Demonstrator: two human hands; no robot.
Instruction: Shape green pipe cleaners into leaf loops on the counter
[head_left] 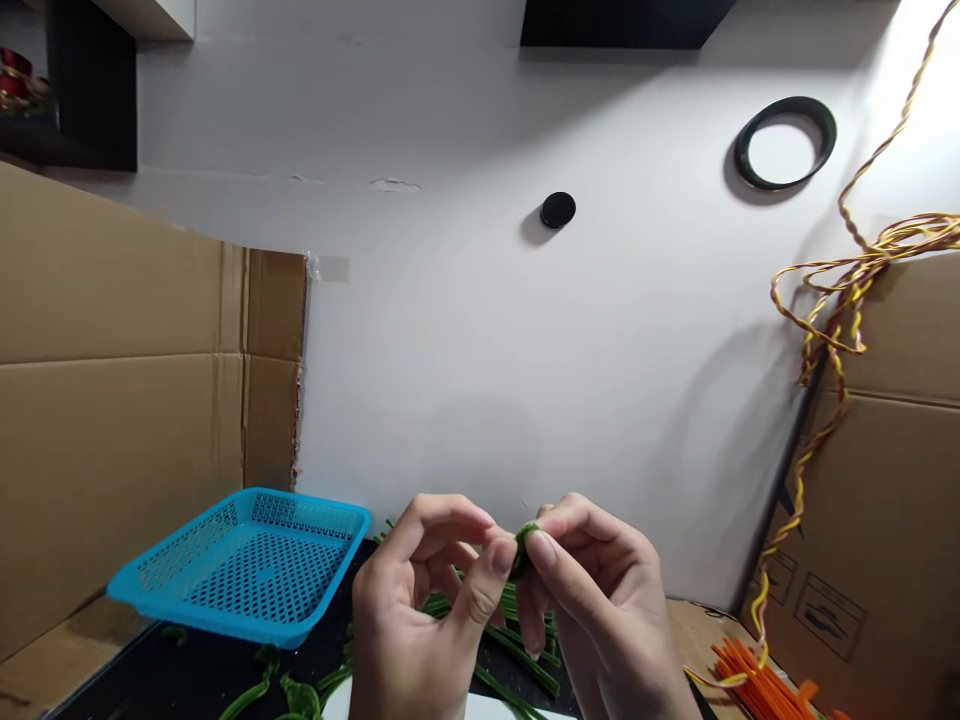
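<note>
My left hand point(431, 610) and my right hand point(607, 590) meet low in the middle of the view. Thumb and fingertips of both pinch a small bent piece of fuzzy green pipe cleaner point(526, 540), partly hidden by the fingers. Beneath and behind the hands lies a loose pile of long green pipe cleaners point(517, 640). A curled, leaf-like green pipe cleaner shape point(300, 698) rests to the left of my left hand. Part of a white surface point(487, 708) shows below the hands.
A blue perforated plastic basket point(289, 632) sits on the black surface point(187, 672) at left. Cardboard walls point(120, 420) flank both sides. Orange thin strips point(761, 685) lie at lower right, near a hanging twisted yellow-brown wire point(799, 480). A white wall stands behind.
</note>
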